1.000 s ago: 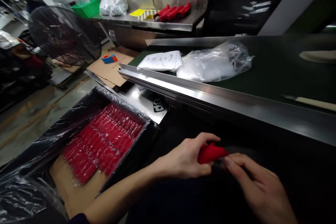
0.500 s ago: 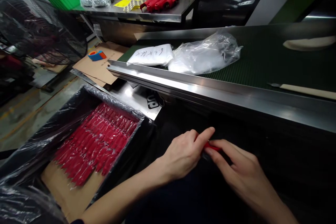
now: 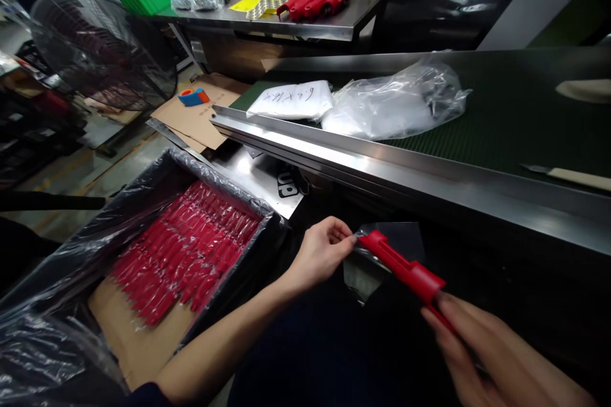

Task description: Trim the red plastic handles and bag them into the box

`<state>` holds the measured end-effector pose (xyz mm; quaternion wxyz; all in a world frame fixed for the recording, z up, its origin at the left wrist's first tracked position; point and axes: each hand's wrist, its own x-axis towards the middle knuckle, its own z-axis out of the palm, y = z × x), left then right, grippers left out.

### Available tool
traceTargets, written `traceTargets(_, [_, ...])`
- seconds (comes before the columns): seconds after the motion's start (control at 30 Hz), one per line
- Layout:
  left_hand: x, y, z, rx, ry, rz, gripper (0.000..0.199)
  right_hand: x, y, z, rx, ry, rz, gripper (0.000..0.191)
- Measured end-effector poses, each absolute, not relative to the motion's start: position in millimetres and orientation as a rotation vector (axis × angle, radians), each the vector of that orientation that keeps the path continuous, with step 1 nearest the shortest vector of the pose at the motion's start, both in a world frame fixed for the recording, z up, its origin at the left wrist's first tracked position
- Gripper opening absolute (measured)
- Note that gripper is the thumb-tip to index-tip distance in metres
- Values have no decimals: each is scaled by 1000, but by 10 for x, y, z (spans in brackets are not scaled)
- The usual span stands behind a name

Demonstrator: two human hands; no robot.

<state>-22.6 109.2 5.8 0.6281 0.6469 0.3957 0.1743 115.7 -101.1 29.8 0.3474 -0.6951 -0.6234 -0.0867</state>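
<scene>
My right hand [image 3: 482,337] grips the lower end of a long red plastic housing [image 3: 403,264], which slants up to the left in front of my lap. The fingers of my left hand [image 3: 327,245] are pinched at the far tip of the housing, on what looks like a clear plastic bag [image 3: 363,233]. How much of the tip is inside the bag I cannot tell. To the left, a box lined with black plastic [image 3: 241,187] holds rows of bagged red housings [image 3: 191,248] on a cardboard sheet [image 3: 138,350].
A metal-edged green conveyor [image 3: 496,121] runs across ahead, bearing a stack of white bags [image 3: 291,100], a clear bag [image 3: 396,105] and a knife [image 3: 577,177]. Several red housings [image 3: 315,3] lie on the shelf behind. A tape roll [image 3: 193,97] and a fan [image 3: 105,51] are at left.
The red housing, earlier mostly hidden between my hands, now shows at length. My right hand has moved down and right with it, while my left hand has shifted slightly left.
</scene>
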Motion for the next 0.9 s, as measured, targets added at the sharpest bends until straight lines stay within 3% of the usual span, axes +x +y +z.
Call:
traceTargets(0.17, [-199,1020,173,1342,879,373,20,1211,-919,229,-1729,-1855,-263,55])
traceTargets(0.43, [-258,1003,293,1491,805,448,15,1189,-749,303,-1548,-2023,-196,35])
traceTargets(0.63, [-313,711,294,1628,786,558,10,896,-652,306,-1826,-1496,-273,31])
traceTargets(0.73, [-324,616,298,1679,746,599,11,845,-607,277,-1801,-1423,-166,37])
traceTargets(0.9, [-420,722,409,1830,710,673,16,1123,-640,58,-1619,-1845,113,41])
